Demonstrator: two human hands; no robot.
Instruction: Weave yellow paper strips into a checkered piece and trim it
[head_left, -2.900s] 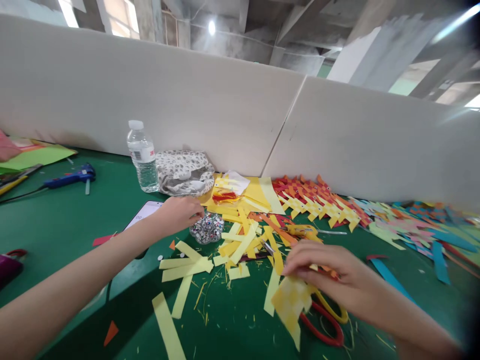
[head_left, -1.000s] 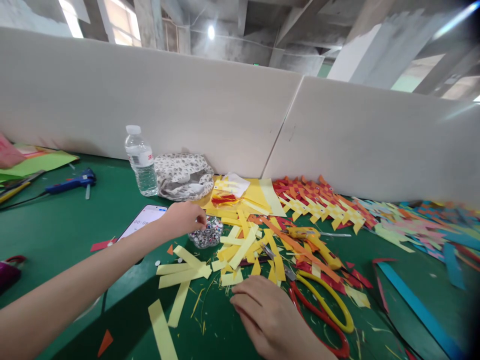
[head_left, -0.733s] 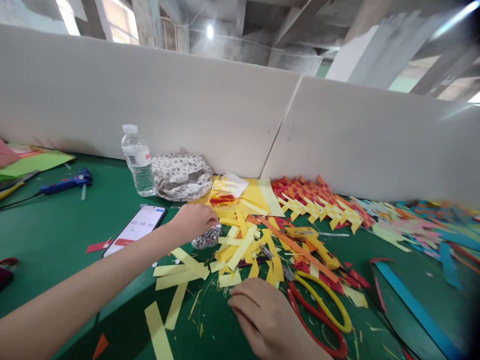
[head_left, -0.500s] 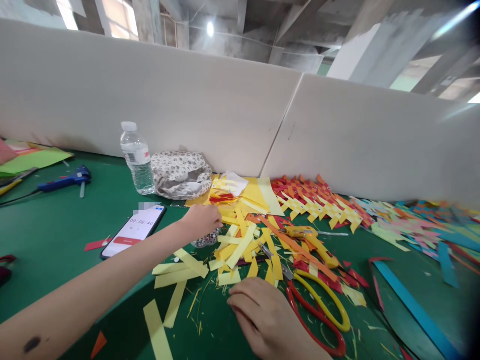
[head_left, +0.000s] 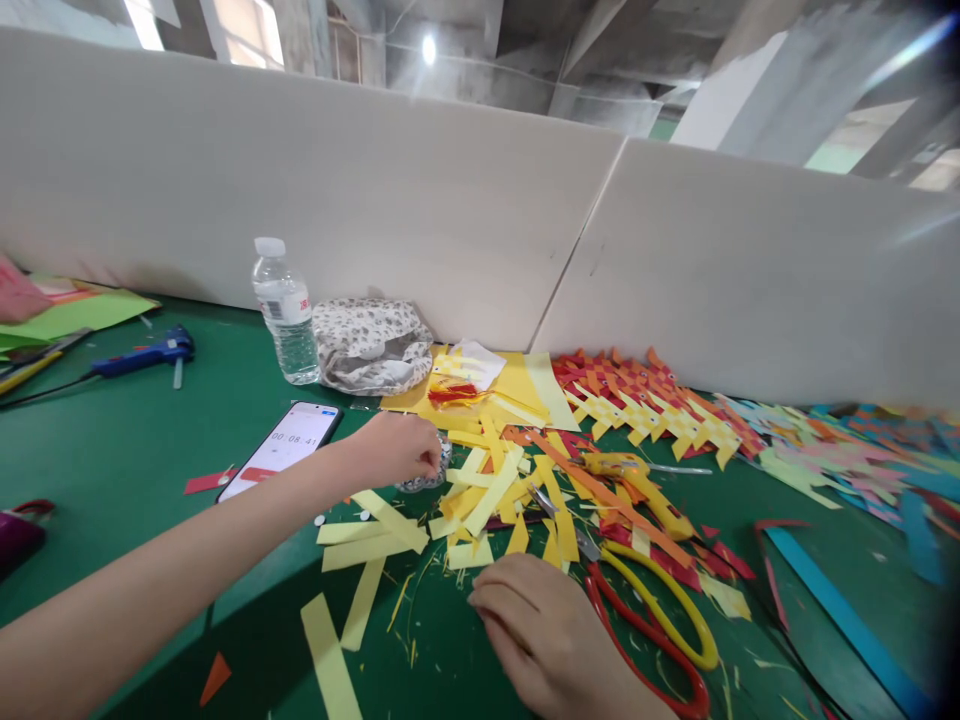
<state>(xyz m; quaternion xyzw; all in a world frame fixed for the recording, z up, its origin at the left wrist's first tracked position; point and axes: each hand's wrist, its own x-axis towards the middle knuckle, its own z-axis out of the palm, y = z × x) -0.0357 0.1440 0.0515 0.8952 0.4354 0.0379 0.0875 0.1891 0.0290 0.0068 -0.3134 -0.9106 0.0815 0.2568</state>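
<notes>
My left hand (head_left: 405, 449) reaches forward with its fingers closed, right at a small clear container (head_left: 427, 479) of tiny black-and-white pieces. The hand covers part of this container, and I cannot make out what the fingers hold, if anything. Near the front, my right hand (head_left: 541, 630) is curled, its fingers pressed together and their tips hidden. Just ahead of it lies a heap of yellow paper strips (head_left: 495, 490). Scissors with red and yellow handles (head_left: 667, 610) lie beside my right hand. Small white discs (head_left: 365, 516) rest by pale yellow strips (head_left: 367, 545).
A phone (head_left: 281, 450) showing a timer lies left of my forearm. Behind it stand a water bottle (head_left: 289, 320) and a patterned cloth bag (head_left: 373, 345). A blue glue gun (head_left: 146, 353) is at left, a yellow one (head_left: 645, 490) at right. Woven paper pieces (head_left: 652, 405) lie along the white partition (head_left: 337, 190).
My left hand has lowered slightly and its fingers have curled in more, uncovering the container's right edge. My right hand keeps its curled pose. The whole view has shifted a little.
</notes>
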